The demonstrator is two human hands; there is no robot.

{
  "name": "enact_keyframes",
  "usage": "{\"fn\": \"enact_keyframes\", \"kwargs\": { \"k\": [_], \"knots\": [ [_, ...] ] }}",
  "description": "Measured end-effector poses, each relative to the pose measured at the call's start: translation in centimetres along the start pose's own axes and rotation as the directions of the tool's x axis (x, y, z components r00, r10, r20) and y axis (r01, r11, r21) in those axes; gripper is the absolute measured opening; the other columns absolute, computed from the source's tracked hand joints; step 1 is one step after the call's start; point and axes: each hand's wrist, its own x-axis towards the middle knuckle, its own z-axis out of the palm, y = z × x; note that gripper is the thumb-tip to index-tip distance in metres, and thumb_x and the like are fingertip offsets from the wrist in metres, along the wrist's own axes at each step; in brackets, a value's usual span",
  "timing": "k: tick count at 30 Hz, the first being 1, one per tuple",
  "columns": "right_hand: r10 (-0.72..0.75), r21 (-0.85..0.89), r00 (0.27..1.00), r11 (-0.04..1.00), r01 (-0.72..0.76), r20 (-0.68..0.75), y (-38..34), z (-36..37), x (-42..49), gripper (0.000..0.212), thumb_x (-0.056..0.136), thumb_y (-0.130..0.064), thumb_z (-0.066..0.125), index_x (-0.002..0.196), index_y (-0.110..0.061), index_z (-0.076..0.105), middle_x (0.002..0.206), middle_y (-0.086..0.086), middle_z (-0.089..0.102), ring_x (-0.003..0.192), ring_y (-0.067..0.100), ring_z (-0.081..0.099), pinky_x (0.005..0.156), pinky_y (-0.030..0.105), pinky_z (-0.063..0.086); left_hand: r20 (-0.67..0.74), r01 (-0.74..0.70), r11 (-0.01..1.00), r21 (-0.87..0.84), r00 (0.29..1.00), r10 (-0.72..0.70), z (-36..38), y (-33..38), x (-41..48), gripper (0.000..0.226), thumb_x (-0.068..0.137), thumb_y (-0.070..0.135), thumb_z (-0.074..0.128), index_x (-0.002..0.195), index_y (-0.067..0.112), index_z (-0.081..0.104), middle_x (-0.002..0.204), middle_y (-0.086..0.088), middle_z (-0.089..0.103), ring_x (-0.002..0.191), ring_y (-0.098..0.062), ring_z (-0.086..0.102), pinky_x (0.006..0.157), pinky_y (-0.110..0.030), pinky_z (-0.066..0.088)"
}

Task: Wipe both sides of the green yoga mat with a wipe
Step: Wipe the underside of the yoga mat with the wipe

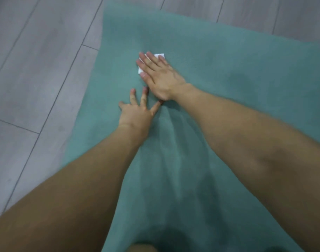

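left of the green yoga mat lies grey plank floor, which also shows beyond the mat's far edge. the mat is spread flat on it with one face up, so that face can be wiped. on the mat near its left edge the left hand is planted palm down, fingers straight and spread apart, holding nothing. i judge it is there to pin the mat so it does not slide or ruck under the wiping stroke. just beyond it, farther in on the mat, the right hand lies flat on a folded white wipe. its fingers are straight and nearly together, pressing the wipe onto the mat rather than pinching it; a flat palm spreads pressure over the whole wipe. the left hand's rightmost finger nearly meets the heel of the right hand. farther right on the mat a darker patch shows; damp or shadow, i cannot tell. count: one mat, one wipe, two hands. the mat's underside is not yet turned up.
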Motion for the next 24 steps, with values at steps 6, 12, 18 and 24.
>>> {"fn": "enact_keyframes", "kwargs": {
  "k": [6,12,18,24],
  "knots": [
    [0.002,-0.039,1.000,0.999,-0.002,0.011,11.1,0.6,-15.2,0.062,0.115,-0.046,0.018,0.171,-0.022,0.010,0.178,-0.003,0.001,0.164,0.015,-0.005,0.134,0.042,0.001,0.098,0.050,0.999,0.012,0.994,-0.051,-0.1,-0.6,0.3,0.184,0.038,0.044,0.106,0.153,0.045,-0.037,0.172,-0.018,-0.022,0.158,-0.052,0.001,0.113,-0.062,0.043],
    [0.388,0.048,0.921,0.921,-0.386,-0.022,15.3,1.2,-26.7,0.066,0.112,-0.051,0.018,0.171,-0.023,0.005,0.178,-0.004,-0.005,0.163,0.014,-0.010,0.133,0.050,0.006,0.080,0.196,0.949,-0.247,0.980,-0.182,-3.5,4.6,1.1,0.170,0.033,0.091,0.083,0.167,0.022,0.003,0.173,-0.022,0.006,0.156,-0.050,0.016,0.118,-0.061,0.038],
    [0.459,0.072,0.866,0.888,-0.454,-0.197,12.6,2.1,-21.9,0.063,0.112,-0.038,0.025,0.169,-0.012,0.016,0.178,0.005,0.005,0.165,0.023,0.000,0.133,0.051,0.005,0.055,0.251,0.938,-0.239,0.968,-0.245,-3.6,8.9,2.5,0.188,0.026,0.083,0.090,0.164,0.004,-0.009,0.172,-0.026,-0.005,0.157,-0.055,0.006,0.118,-0.066,0.033],
    [0.073,-0.004,0.987,0.997,-0.074,-0.142,7.7,1.0,-9.4,0.069,0.107,-0.044,0.009,0.167,-0.017,0.029,0.176,0.001,0.018,0.164,0.022,0.011,0.133,0.046,0.007,0.089,0.263,0.931,-0.252,0.965,-0.248,-3.3,8.8,2.5,0.190,0.022,0.081,0.092,0.165,0.012,-0.014,0.173,-0.025,-0.008,0.157,-0.054,0.003,0.120,-0.066,0.033]
  ]
}}
